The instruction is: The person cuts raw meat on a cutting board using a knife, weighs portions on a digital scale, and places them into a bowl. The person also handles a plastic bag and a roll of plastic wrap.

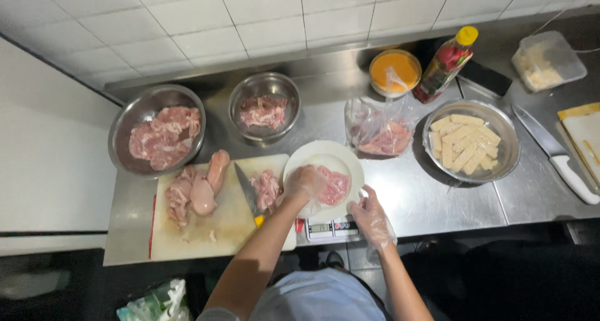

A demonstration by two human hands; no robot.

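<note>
While the left hand [304, 182], gloved, curls over raw meat slices [335, 185] on the white plate [325, 153], the right hand [370, 216] grips the plate's near rim; the plate sits on a small scale [330, 228]. Meat looks soft, wet, slippery, likely best pinched from the thick middle. Just left: knife [247, 190] on cutting board [225, 224] with chicken pieces [199, 190]. Behind: two steel bowls of meat [156, 130], a bagged portion [381, 133], a bowl of pale sticks [469, 143]. Knife edge lies close to the left wrist.
</note>
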